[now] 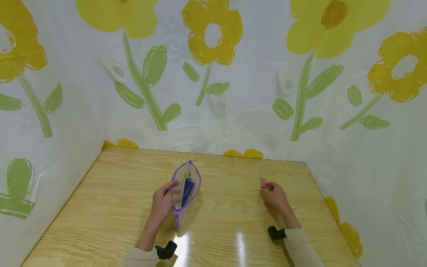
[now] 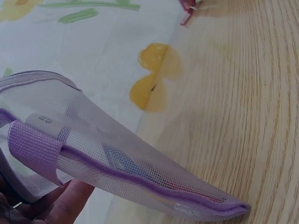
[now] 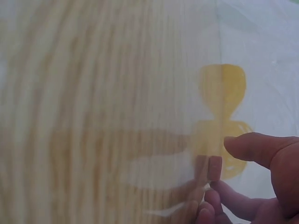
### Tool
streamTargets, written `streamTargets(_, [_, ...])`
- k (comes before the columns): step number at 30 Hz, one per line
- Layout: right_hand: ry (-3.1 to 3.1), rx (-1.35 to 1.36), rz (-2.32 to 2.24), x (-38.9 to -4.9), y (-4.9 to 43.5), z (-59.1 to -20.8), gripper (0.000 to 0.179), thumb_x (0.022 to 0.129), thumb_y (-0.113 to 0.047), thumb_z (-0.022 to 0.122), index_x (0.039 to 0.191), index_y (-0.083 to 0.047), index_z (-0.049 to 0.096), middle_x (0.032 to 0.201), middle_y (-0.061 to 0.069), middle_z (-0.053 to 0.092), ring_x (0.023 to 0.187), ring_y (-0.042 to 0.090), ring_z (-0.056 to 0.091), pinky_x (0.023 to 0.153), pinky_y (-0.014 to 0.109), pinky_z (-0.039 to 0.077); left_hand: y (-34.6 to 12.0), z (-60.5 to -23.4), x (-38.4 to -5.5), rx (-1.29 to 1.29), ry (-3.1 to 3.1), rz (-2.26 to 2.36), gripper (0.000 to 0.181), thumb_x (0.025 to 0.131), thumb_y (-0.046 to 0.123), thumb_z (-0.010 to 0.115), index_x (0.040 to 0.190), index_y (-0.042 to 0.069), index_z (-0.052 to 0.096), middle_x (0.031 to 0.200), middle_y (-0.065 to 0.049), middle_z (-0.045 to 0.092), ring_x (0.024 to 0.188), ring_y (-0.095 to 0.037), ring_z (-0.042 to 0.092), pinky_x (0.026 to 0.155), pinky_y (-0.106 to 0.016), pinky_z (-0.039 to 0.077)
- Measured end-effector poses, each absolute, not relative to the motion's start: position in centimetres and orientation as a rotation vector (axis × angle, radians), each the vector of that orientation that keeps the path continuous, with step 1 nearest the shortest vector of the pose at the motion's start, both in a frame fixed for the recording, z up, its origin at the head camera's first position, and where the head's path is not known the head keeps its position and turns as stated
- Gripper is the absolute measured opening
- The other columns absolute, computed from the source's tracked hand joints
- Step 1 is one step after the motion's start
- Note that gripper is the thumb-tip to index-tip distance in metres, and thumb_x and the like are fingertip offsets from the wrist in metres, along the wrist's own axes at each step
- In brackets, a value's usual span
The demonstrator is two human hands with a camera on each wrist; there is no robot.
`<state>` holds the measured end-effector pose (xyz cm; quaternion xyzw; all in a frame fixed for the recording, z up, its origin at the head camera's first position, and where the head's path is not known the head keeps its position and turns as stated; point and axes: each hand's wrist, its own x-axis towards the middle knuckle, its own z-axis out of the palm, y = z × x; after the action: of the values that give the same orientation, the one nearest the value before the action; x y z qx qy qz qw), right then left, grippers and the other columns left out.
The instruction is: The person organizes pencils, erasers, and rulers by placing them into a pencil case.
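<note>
A see-through mesh pencil case (image 1: 197, 187) with purple edging stands with its mouth open on the table. Inside lie blue pieces (image 1: 188, 191) and a thin yellow stick (image 1: 184, 190). My left hand (image 1: 162, 200) grips the case by its left side; in the left wrist view the mesh case (image 2: 135, 154) covers part of the fingers. To the right, a small pink eraser (image 1: 262, 183) rests on the table at the fingertips of my right hand (image 1: 276, 195). In the right wrist view the thumb is apart from the eraser (image 3: 215, 168), with fingers right at its lower edge.
The wooden table (image 1: 227, 207) has a glossy top that reflects light. White sheeting (image 1: 247, 122) printed with yellow flowers and green leaves rises at the back and both sides. Dark wrist cameras sit on both wrists, by the light sleeves (image 1: 301, 244).
</note>
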<state>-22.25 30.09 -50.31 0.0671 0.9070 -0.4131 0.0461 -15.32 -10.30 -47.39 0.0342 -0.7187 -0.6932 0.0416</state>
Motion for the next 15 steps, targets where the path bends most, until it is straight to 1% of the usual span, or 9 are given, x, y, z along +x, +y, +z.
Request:
streamTargets(8, [2.828,0.200,-1.223,-23.0,29.5,-50.2,0.052,0.092,-0.016,0.066,0.134,0.013,0.054,0.133,0.034,0.055,0.123,0.046,0.053,0.103,0.060,0.050,-10.4,-47.5,-15.5,0.112,-2.183,-2.133,0.050,0.098,-0.008,0.029,0.143,-0.012,0.048,0.140,-0.032,0.054,0.121,-0.045,0.061,0.088,-0.036,0.064])
streamTargets(15, [2.880,0.183,-1.179,-23.6,29.1,-50.4,0.050,0.091,-0.017,0.070,0.130,0.012,0.059,0.128,0.032,0.060,0.118,0.044,0.057,0.100,0.058,0.052,-10.6,-47.5,-15.4,0.110,-2.187,-2.132,0.050,0.098,-0.007,0.028,0.144,-0.012,0.047,0.141,-0.032,0.054,0.122,-0.045,0.061,0.088,-0.037,0.064])
